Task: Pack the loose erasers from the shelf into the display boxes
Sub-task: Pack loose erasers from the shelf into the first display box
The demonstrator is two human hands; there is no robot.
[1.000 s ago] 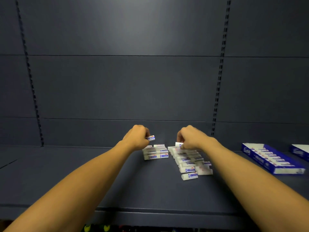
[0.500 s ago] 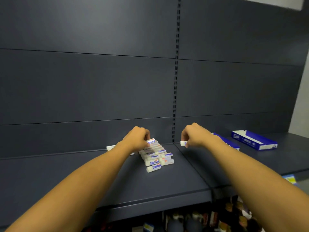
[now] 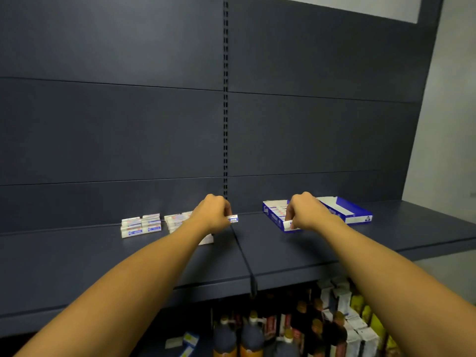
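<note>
The fingers of the left hand (image 3: 211, 215) were curled into a loose fist, and one eraser (image 3: 233, 219) was pinched at their tips, its blue and white end sticking out to the right. This eraser was held in the air above the seam between the two boards of the shelf (image 3: 322, 251). The wrist was kept nearly straight and the left forearm was stretched forward from the lower left corner.

The fingers of the right hand (image 3: 306, 212) were also curled tight, knuckles up, and a second eraser (image 3: 288, 224) was gripped under them; only its white end could be seen. This eraser was held just at the near front corner of the first display box (image 3: 273, 218), a blue box in which rows of erasers were already laid. Whether the eraser touched the box could not be told. The right forearm was stretched forward from the lower right corner.

A second display box (image 3: 346, 212) was placed just behind the right hand, with its white inside shown. To the left of the left hand, the loose erasers (image 3: 141, 225) were stacked on the shelf in small piles, and some of them were hidden by the left wrist. Under the shelf, dark bottles (image 3: 239, 336) and cartons were seen.
</note>
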